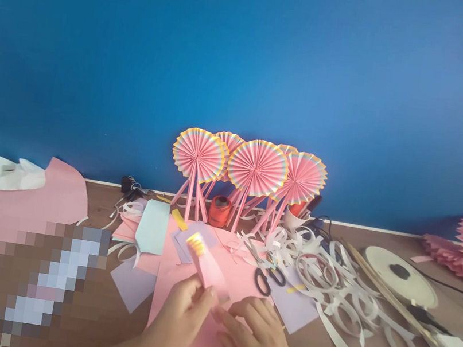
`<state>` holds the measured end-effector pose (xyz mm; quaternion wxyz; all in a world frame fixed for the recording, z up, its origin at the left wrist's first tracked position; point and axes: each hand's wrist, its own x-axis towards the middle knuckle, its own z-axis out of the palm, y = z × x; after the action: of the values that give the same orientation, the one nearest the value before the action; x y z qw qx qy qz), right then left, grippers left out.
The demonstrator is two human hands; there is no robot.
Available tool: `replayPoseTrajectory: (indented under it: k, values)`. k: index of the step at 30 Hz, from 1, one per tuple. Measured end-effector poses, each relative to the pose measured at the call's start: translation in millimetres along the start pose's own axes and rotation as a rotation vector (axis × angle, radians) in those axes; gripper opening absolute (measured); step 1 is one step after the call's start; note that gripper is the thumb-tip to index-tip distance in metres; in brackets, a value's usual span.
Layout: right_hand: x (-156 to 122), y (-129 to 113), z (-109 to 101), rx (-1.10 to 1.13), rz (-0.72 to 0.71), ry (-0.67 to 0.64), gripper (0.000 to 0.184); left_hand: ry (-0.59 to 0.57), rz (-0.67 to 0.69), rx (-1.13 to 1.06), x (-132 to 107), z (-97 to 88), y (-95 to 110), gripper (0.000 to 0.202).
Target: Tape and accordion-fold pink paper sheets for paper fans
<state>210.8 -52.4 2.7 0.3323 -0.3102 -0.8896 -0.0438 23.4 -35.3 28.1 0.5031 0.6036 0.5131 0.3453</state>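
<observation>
My left hand (177, 321) and my right hand (255, 339) meet low in the middle of the view. Both pinch the near end of a folded pink paper strip (208, 267) with a yellow edge at its far tip. The strip slants up and to the left above a flat pink sheet (230, 272) on the table. Black-handled scissors (265, 274) lie just beyond my right hand.
Several pink pleated paper fans on sticks (253, 171) lean against the blue wall. An orange ribbon spool (219, 210) stands under them. White paper strips and curls (337, 282) pile up at the right, beside a round tape reel (401, 275). A large pink sheet (30, 207) lies left.
</observation>
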Motion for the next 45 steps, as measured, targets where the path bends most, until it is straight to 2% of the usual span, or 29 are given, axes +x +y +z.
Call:
replayPoseTrajectory:
  k: [2, 5, 7, 10, 14, 18, 23, 27, 31, 34, 40, 45]
  values:
    - [-0.7, -2.1, -4.5, -0.039, -0.012, 0.047, 0.025, 0.072, 0.120, 0.431, 4.1, -7.3, -4.6, 0.021]
    - [-2.8, -5.2, -7.5, -0.176, -0.020, 0.209, 0.030, 0.099, 0.393, 1.054, 7.7, -16.4, -8.5, 0.034]
    - [-2.5, -5.5, -4.7, -0.263, -0.014, 0.247, 0.031, 0.073, 0.508, 1.288, 7.3, -16.2, -9.2, 0.039]
    - [-0.3, -0.9, 6.4, -0.304, 0.033, 0.141, 0.031, 0.026, 0.597, 1.404, 3.9, -7.8, -16.0, 0.038]
    - [-4.1, 10.6, 24.0, -0.216, 0.117, 0.008, 0.030, 0.002, 0.674, 1.447, 0.7, 2.7, -41.1, 0.045]
    - [-11.2, 15.9, 31.3, -0.182, 0.110, -0.140, 0.023, -0.032, 0.676, 1.449, -3.1, -0.7, -59.9, 0.043]
    - [-11.6, 16.0, 24.6, -0.109, 0.147, -0.243, 0.021, -0.139, 0.557, 1.293, -10.7, -15.5, -61.1, 0.032]
    - [-12.8, 21.5, 18.0, -0.039, 0.209, -0.287, 0.029, -0.138, 0.445, 1.036, -9.4, -24.1, -57.8, 0.039]
    - [-12.3, 28.4, 15.3, 0.086, 0.327, -0.345, 0.047, -0.115, 0.326, 0.852, -2.8, -28.2, -51.5, 0.044]
    - [-8.1, 31.0, 14.8, 0.152, 0.401, -0.345, 0.046, -0.101, 0.269, 0.817, 1.6, -28.9, -48.7, 0.045]
    - [0.0, 33.4, 16.2, 0.219, 0.530, -0.278, 0.023, -0.088, 0.212, 0.711, 4.8, -28.7, -53.8, 0.044]
    - [0.7, 37.9, 18.3, 0.266, 0.627, -0.291, 0.019, -0.084, 0.202, 0.639, 5.3, -28.9, -55.9, 0.043]
